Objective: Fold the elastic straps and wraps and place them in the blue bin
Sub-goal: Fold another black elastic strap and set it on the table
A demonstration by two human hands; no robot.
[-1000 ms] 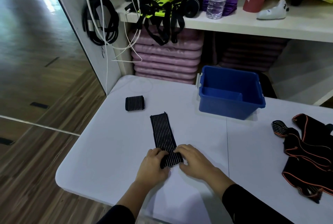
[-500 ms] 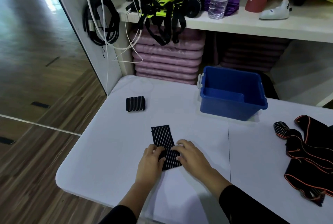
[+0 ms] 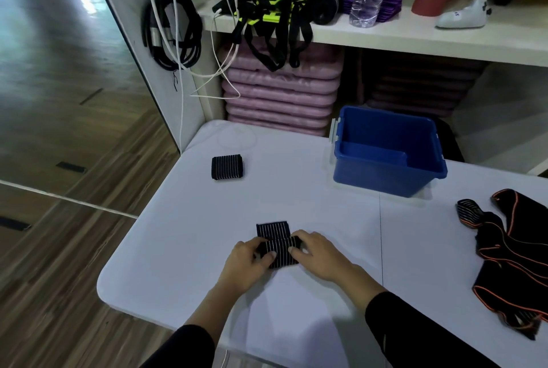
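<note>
Left hand point(image 3: 246, 267) and right hand point(image 3: 318, 255) pinch the rolled end of my black, white-striped elastic wrap point(image 3: 277, 249) on the white table point(image 3: 178, 234). Short flat tail ahead: roll square and tight. Blue plastic bin point(image 3: 382, 173) well beyond.

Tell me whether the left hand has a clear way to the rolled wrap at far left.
Probably yes: only bare table lies between the left hand and the rolled wrap. But it and the right hand grip the half-rolled striped wrap, so it must let go first.
</note>
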